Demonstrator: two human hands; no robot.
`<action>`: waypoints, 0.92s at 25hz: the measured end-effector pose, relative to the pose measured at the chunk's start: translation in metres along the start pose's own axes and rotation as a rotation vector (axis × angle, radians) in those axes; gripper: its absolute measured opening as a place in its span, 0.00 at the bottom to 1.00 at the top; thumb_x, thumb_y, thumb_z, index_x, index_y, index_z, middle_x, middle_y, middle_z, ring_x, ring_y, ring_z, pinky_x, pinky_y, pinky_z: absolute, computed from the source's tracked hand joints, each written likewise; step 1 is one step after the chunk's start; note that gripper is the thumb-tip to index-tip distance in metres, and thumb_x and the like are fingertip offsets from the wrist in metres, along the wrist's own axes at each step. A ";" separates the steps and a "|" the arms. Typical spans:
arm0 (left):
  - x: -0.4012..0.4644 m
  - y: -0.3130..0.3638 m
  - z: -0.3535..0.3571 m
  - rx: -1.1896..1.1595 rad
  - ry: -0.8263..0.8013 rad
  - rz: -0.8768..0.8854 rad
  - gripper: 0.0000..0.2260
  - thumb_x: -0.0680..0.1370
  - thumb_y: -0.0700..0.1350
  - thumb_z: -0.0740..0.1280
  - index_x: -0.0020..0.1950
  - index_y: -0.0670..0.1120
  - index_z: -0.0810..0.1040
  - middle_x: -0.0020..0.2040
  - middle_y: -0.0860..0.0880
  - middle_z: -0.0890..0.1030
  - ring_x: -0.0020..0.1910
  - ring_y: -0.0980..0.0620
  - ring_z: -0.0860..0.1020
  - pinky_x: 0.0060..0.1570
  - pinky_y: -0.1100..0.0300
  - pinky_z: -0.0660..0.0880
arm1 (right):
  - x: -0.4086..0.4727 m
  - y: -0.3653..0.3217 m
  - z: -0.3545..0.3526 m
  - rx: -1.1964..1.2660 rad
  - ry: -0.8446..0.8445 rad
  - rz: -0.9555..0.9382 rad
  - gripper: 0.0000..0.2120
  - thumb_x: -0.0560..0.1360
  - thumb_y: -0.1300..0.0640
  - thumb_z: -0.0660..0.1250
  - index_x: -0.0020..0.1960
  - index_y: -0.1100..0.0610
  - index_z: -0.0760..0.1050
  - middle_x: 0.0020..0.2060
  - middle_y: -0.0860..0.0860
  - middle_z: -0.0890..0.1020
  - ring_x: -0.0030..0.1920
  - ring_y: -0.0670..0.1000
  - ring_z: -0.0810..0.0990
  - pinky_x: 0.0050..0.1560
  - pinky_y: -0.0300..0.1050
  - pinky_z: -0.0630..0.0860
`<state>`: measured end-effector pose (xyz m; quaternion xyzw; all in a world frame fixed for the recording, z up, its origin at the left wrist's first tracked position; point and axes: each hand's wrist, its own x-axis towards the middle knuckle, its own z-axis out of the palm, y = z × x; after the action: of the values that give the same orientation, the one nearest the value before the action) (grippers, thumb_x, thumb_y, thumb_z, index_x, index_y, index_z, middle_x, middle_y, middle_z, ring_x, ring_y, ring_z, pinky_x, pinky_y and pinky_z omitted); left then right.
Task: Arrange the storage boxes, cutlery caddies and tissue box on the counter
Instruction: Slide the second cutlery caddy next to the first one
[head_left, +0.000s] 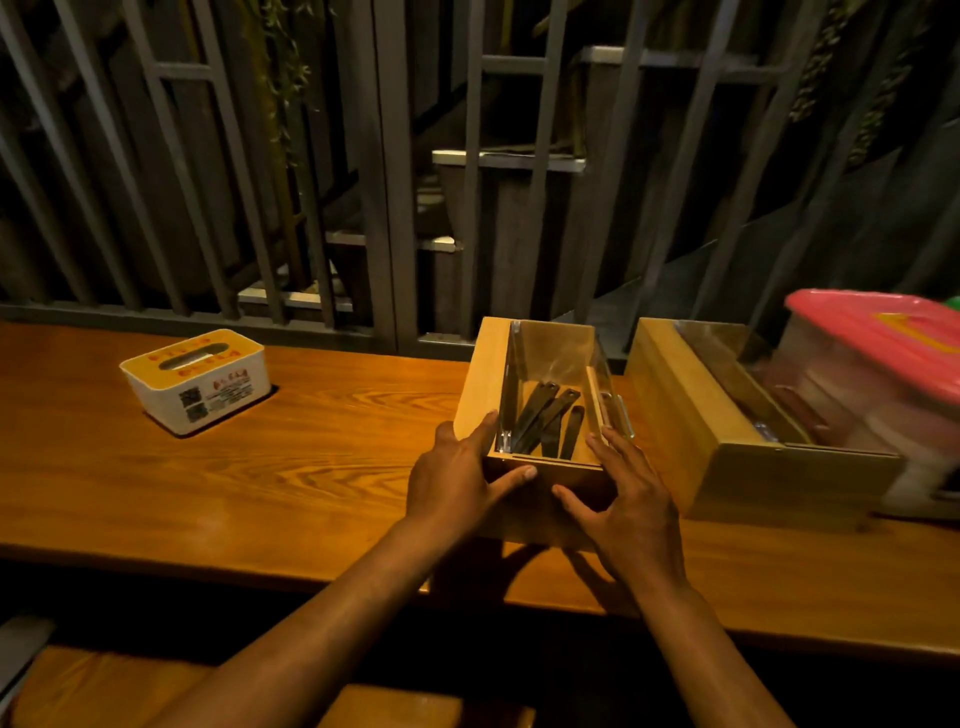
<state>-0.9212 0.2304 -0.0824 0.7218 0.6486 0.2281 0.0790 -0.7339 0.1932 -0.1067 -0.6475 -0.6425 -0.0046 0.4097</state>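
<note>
The long wooden counter (311, 441) fills the middle of the frame from left to right, with a grey metal railing (384, 208) behind it. At the right edge stands a storage box with a pink lid (883, 332), blurred, touching or just behind a second wooden caddy (691, 415). In the centre sits the wooden cutlery caddy (480, 379) with a clear lid; dark utensils (545, 421) lie inside it. In the middle left, well apart, rests the white tissue box (197, 384) with an orange top.

Both hands are at the near end of the centre caddy. The left hand (457, 483) is spread wide, the fingers laid along the left wall and the thumb on the front face. The right hand (623, 504) is also wide, flat against the front right corner. Neither closes around anything.

I judge that the step is to square this caddy on the counter. It is better to push with equal pressure from both palms and to slide rather than lift, so the utensils do not shift and the lid does not rattle; the caddy should end parallel to its neighbour.
</note>
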 end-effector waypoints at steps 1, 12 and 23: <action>0.003 0.010 0.006 -0.002 -0.002 0.002 0.39 0.69 0.73 0.61 0.77 0.61 0.57 0.69 0.42 0.70 0.61 0.41 0.75 0.51 0.53 0.77 | 0.004 0.010 -0.004 -0.015 0.002 0.001 0.35 0.66 0.47 0.78 0.70 0.49 0.70 0.71 0.50 0.72 0.72 0.55 0.69 0.66 0.58 0.73; 0.043 0.058 0.037 0.005 -0.023 0.031 0.38 0.69 0.72 0.60 0.76 0.59 0.57 0.66 0.38 0.71 0.58 0.38 0.76 0.49 0.50 0.77 | 0.046 0.056 -0.026 -0.399 -0.076 -0.050 0.33 0.73 0.36 0.64 0.74 0.47 0.63 0.74 0.49 0.68 0.75 0.55 0.61 0.75 0.63 0.51; 0.056 0.060 0.037 0.047 -0.110 0.074 0.35 0.75 0.65 0.61 0.78 0.56 0.52 0.67 0.37 0.68 0.59 0.37 0.75 0.50 0.49 0.77 | 0.056 0.056 -0.030 -0.488 -0.156 -0.034 0.32 0.76 0.37 0.60 0.76 0.45 0.55 0.77 0.49 0.61 0.75 0.57 0.60 0.73 0.69 0.50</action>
<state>-0.8486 0.2833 -0.0779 0.7585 0.6212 0.1755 0.0893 -0.6615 0.2324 -0.0869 -0.7147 -0.6629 -0.1165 0.1902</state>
